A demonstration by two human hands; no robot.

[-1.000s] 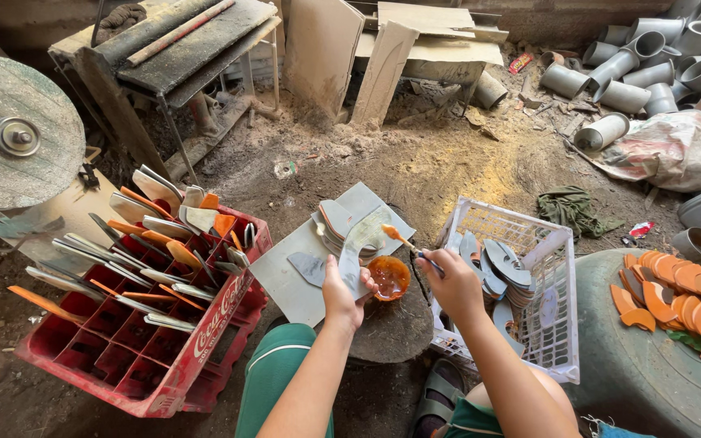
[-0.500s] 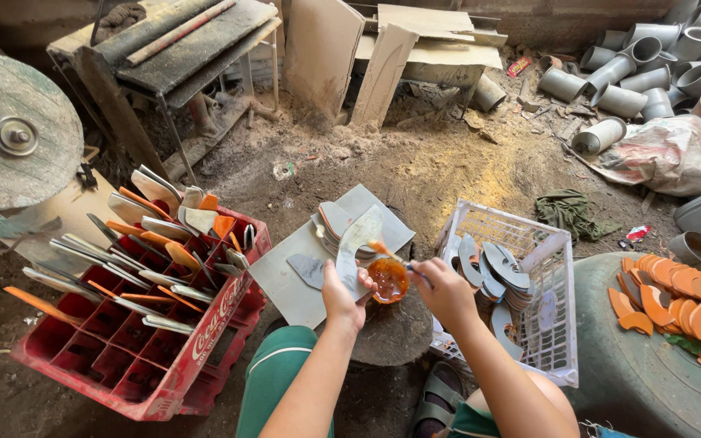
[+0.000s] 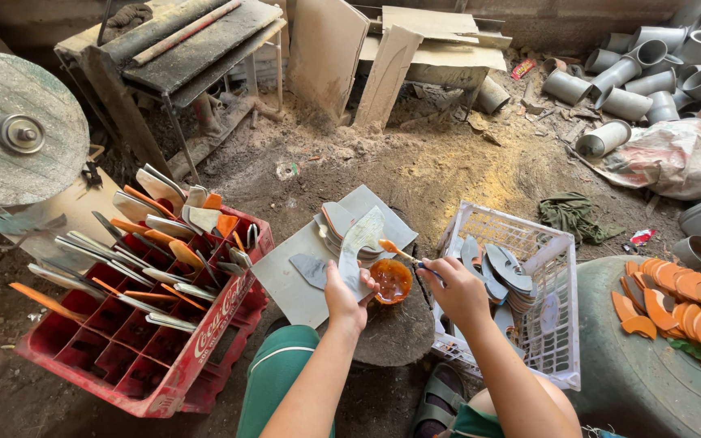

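A: Nearest first. Hands?

B: Left hand (image 3: 345,294), grip closed on a curved grey blade piece (image 3: 356,245), flat, sickle-shaped, dull plastic look, held upright over the bench. Right hand (image 3: 458,290), grip pinched shut on a thin brush (image 3: 403,254), its orange-wet tip touching the blade's edge.

A: Between the hands?

B: One small round bowl (image 3: 391,280) of glossy orange paint, sitting on a rough round stump top (image 3: 399,332). Just beside it lies a flat grey board (image 3: 294,280) serving as bench, with a small stack of the same grey pieces (image 3: 333,223) and one loose one (image 3: 310,269).

A: Sides?

B: Left: one red plastic crate (image 3: 164,365), gridded compartments, full of blades standing tilted, grey with orange ends; too many overlapping to count. Right: one white mesh basket (image 3: 557,324) holding more unpainted grey pieces. Farther right, a pile of orange curved pieces (image 3: 679,304) on a dark green rounded drum (image 3: 634,381).

A: Far end?

B: One round wooden disc (image 3: 10,130) with a metal hub, upper left. A metal-framed stand (image 3: 188,49), leaning boards (image 3: 326,53), sawdust on the dirt floor (image 3: 448,162), and a heap of grey pipe offcuts (image 3: 634,73), count unclear.
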